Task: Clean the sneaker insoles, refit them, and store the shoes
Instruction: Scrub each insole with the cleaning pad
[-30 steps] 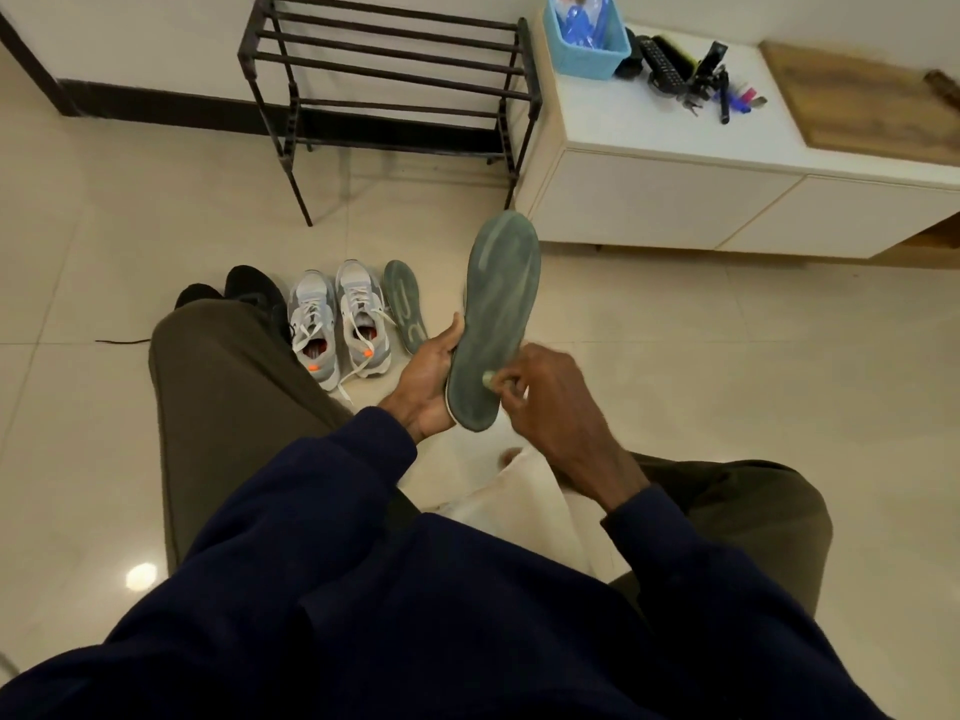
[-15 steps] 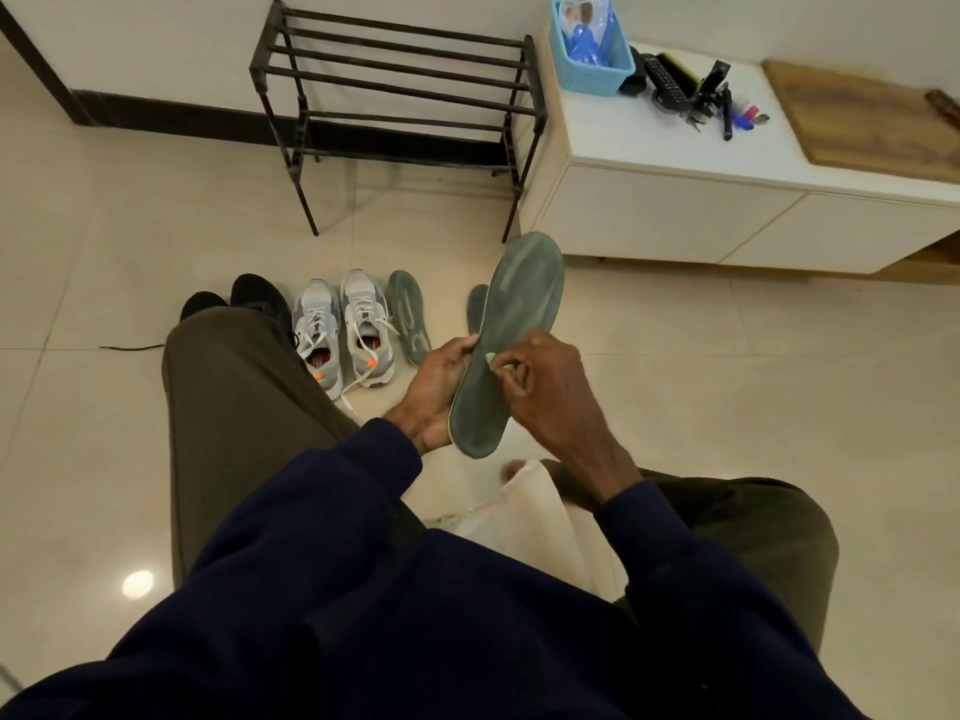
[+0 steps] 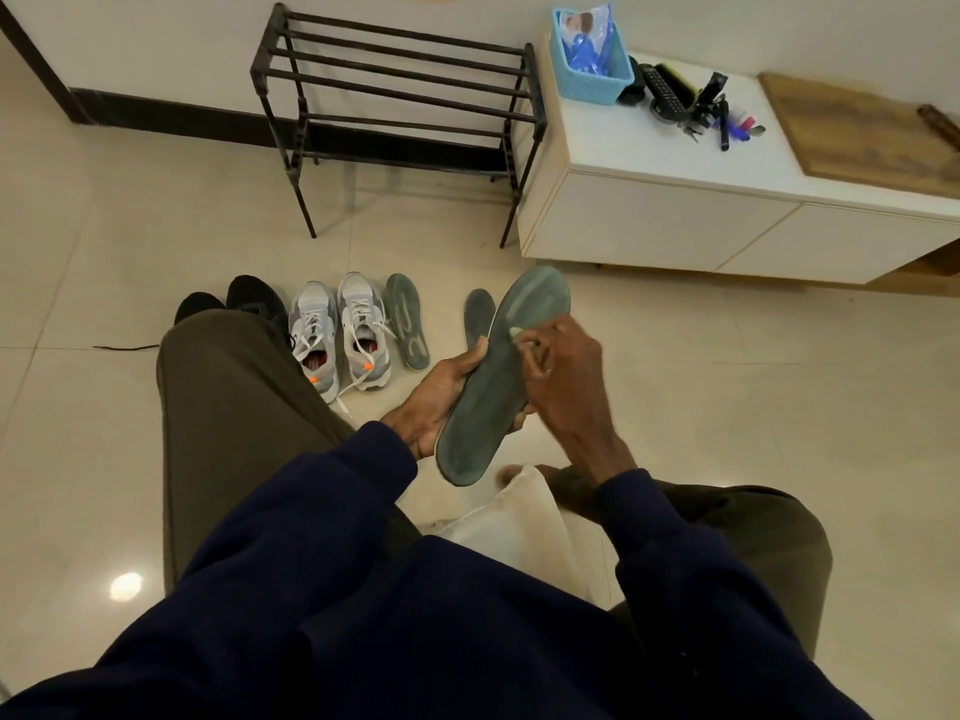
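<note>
My left hand [image 3: 436, 402] grips a grey-green insole [image 3: 498, 387] from below, toe end pointing up and away. My right hand [image 3: 561, 376] pinches a small pale wipe [image 3: 519, 335] against the insole's upper half. Two more insoles lie on the floor: one [image 3: 408, 319] right of the shoes, another [image 3: 478, 314] partly hidden behind the held insole. A pair of grey-white sneakers [image 3: 337, 335] with white laces stands on the floor, openings toward me. A white cloth [image 3: 519, 522] lies between my knees.
A black metal shoe rack [image 3: 400, 96] stands against the wall with bare shelves. Right of it is a low white cabinet [image 3: 675, 220] carrying a blue basket [image 3: 592, 59], brushes and pens. A pair of black shoes [image 3: 244, 298] sits left of the sneakers.
My right hand has slid the wipe up the insole from near the heel to its upper half. The view has shifted, showing a second floor insole behind the held one.
</note>
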